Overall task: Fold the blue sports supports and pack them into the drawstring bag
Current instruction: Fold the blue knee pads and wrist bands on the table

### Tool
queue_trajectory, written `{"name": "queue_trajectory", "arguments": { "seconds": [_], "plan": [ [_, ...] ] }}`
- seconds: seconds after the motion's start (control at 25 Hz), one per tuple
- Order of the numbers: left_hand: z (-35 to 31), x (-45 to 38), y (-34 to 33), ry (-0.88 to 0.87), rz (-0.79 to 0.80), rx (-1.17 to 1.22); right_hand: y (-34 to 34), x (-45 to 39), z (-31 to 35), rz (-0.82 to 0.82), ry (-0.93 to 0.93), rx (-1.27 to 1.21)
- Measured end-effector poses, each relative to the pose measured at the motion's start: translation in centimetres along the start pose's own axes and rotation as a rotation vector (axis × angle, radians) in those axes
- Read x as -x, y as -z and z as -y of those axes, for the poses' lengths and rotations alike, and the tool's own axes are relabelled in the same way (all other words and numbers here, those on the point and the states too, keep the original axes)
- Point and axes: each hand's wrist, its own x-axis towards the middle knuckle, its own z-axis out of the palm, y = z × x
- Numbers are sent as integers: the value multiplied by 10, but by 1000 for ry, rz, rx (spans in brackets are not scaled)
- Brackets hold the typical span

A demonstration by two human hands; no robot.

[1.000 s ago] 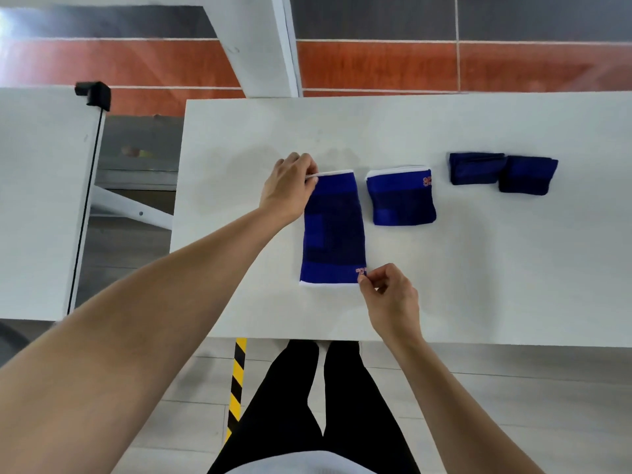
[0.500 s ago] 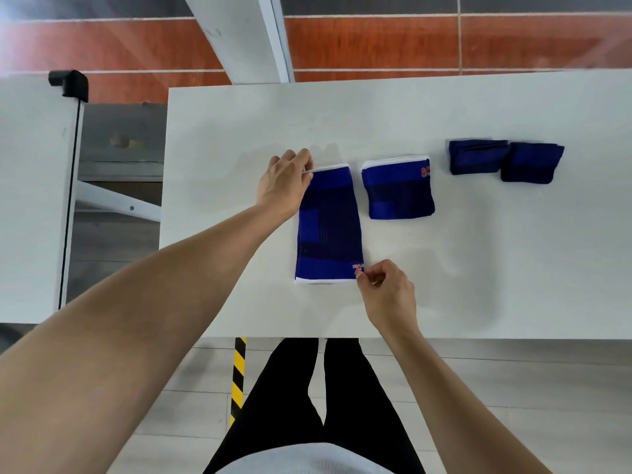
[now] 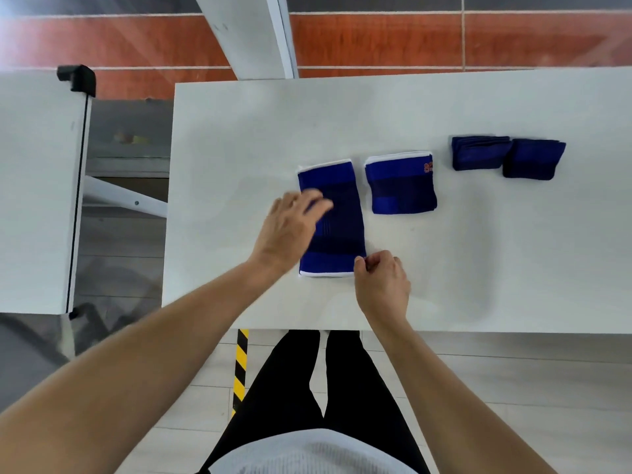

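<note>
A long blue support point(image 3: 337, 220) with white edging lies flat and unfolded on the white table point(image 3: 444, 268). My left hand point(image 3: 290, 227) hovers blurred over its left side, fingers spread and relaxed. My right hand point(image 3: 381, 282) pinches the support's near right corner. A second blue support point(image 3: 400, 183), folded in half, lies just to the right. Two small dark blue folded supports point(image 3: 478, 153) point(image 3: 533, 159) sit side by side at the far right. No drawstring bag is in view.
The table's near edge runs just behind my wrists, with my legs below it. A second white table point(image 3: 34, 193) stands to the left across a gap. A black and yellow floor stripe point(image 3: 241, 364) lies under the edge.
My left hand has let go of the support's far left corner and moved down toward its middle. My right hand has stayed pinching the near right corner.
</note>
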Motion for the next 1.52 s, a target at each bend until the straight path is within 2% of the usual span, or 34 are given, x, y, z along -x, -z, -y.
{"name": "queue_trajectory", "arguments": {
  "seconds": [0.08,0.2,0.36,0.44,0.56,0.72,0.76,0.88,0.92,0.96,1.04,1.16,1.28,1.36,1.52],
  "plan": [
    [-8,48,-5,-45,192,8,-2,2,4,0,5,28],
    [-7,74,-4,34,431,68,-5,6,9,37,27,-26],
    [1,64,6,2,589,80,0,12,20,144,-86,-440],
    [8,67,5,-40,571,71,7,13,22,145,-154,-575],
    [12,75,3,-54,457,162,12,13,19,160,-214,-733],
    [7,88,4,21,346,350,16,19,1,152,-153,-874],
    [6,91,5,50,325,385,17,20,-8,112,-57,-784],
    [8,98,8,123,286,472,15,23,-41,-15,436,-87],
    [9,101,8,136,283,496,12,21,-48,-29,560,77],
    [10,104,8,152,284,519,8,20,-51,-36,645,151],
    [12,110,5,199,288,575,1,16,-44,-47,723,129],
    [11,110,8,324,278,724,-4,11,-32,-24,661,15],
    [9,101,15,540,253,828,-1,5,-17,120,450,-127],
    [9,95,15,632,217,842,-1,2,-6,196,377,-203],
    [10,80,8,737,193,791,-9,-4,15,165,339,-137]
  ]
}}
